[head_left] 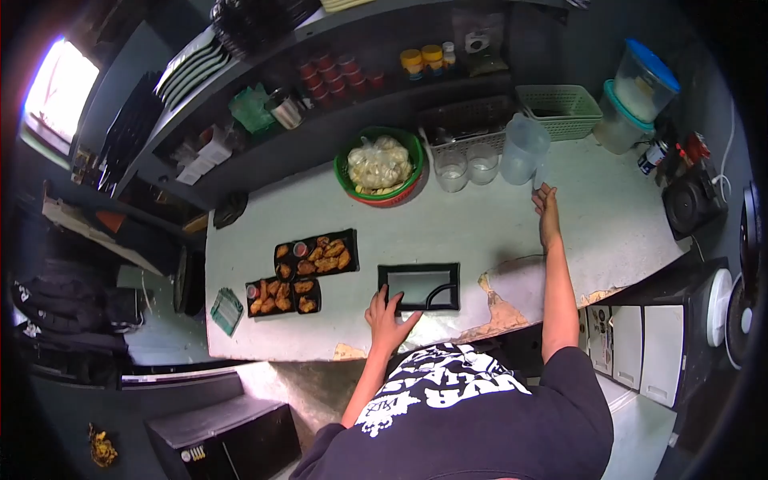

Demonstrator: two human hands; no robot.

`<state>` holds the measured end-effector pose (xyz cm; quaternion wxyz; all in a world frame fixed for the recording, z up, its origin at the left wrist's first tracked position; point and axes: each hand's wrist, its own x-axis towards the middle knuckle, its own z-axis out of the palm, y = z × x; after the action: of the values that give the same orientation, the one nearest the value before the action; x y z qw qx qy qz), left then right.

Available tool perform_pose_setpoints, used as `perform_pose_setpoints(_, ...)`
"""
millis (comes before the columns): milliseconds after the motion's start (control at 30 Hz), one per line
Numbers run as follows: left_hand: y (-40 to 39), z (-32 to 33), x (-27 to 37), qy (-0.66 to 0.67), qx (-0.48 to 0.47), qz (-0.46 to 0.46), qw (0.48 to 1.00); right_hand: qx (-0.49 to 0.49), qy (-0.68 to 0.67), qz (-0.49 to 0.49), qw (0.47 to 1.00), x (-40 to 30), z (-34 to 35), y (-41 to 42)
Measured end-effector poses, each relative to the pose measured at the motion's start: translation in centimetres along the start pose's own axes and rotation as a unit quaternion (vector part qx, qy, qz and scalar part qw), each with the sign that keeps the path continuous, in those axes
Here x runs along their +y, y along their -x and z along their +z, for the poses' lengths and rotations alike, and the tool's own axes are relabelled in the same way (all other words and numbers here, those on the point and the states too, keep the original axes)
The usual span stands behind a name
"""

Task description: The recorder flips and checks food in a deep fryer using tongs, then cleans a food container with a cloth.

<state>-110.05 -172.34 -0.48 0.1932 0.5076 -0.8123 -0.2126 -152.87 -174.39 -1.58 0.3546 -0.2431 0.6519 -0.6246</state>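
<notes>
My left hand (389, 321) is at the near left corner of a black-rimmed compartment tray (384, 277), fingers spread and touching its edge. The tray's inside looks pale grey, with a curved divider at its right. No food lies in it. My right hand (546, 210) is stretched far forward over the table, fingers apart, just below the handle of a translucent plastic pitcher (523, 150). Whether the fingertips touch the handle is unclear. To the left, two black trays hold fried chicken pieces (327, 255) (273, 297) and small cups of red sauce (300, 249).
A green basket (343, 174) holds bagged pale food. Two clear glasses (451, 174) (482, 165) stand beside the pitcher. Behind are plastic baskets (561, 129), and lidded tubs (624, 129) stand at right. A folded cloth (227, 311) lies at left. The table's front edge is chipped (501, 309).
</notes>
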Motion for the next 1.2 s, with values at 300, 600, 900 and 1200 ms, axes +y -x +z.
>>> perform_pose_setpoints(300,-4.0,2.2,3.5,0.05,0.103,-0.009,0.993,0.09,0.115,-0.097,0.984,4.9,1.9,5.6)
perform_pose_setpoints(600,0.2,2.8,3.3,0.085,0.183,-0.116,0.973,-0.135,0.222,-0.096,0.961,3.1,6.7,9.1)
perform_pose_setpoints(900,2.9,1.4,3.5,0.051,0.216,-0.193,0.956,-0.26,0.094,0.029,0.961,4.3,9.0,6.9)
perform_pose_setpoints(1200,4.6,-0.2,1.8,0.063,0.204,-0.201,0.956,-0.19,0.231,-0.027,0.954,3.4,12.0,8.6)
